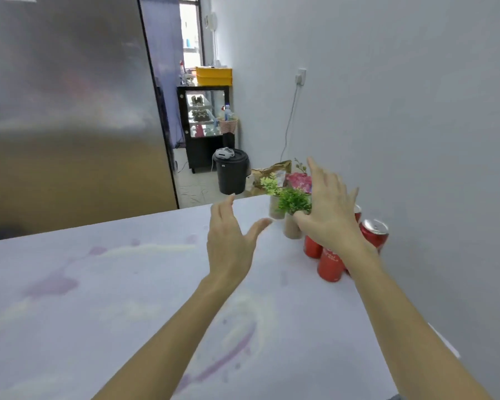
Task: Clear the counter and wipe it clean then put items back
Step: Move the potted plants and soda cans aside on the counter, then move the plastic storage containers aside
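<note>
Counter [127,298]: white, purple-stained; left and near stretches open, far edge bare leftward. Red cans [329,265]: four visible, clustered at right edge by the wall. Potted plants [292,203]: three, far right corner. Left hand [228,249], right hand [326,215]: fingers spread, holding nothing, near the plants.

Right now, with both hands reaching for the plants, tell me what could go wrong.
1. The small potted plants are narrow and top-heavy looking; a sideways brush from the open right hand could tip one.
2. The red cans stand tightly grouped under the right wrist; dragging the arm back might knock them over.
3. Purple stains still mark the counter; if wet, anything set down there could pick them up. The left hand is open, holding nothing.
</note>
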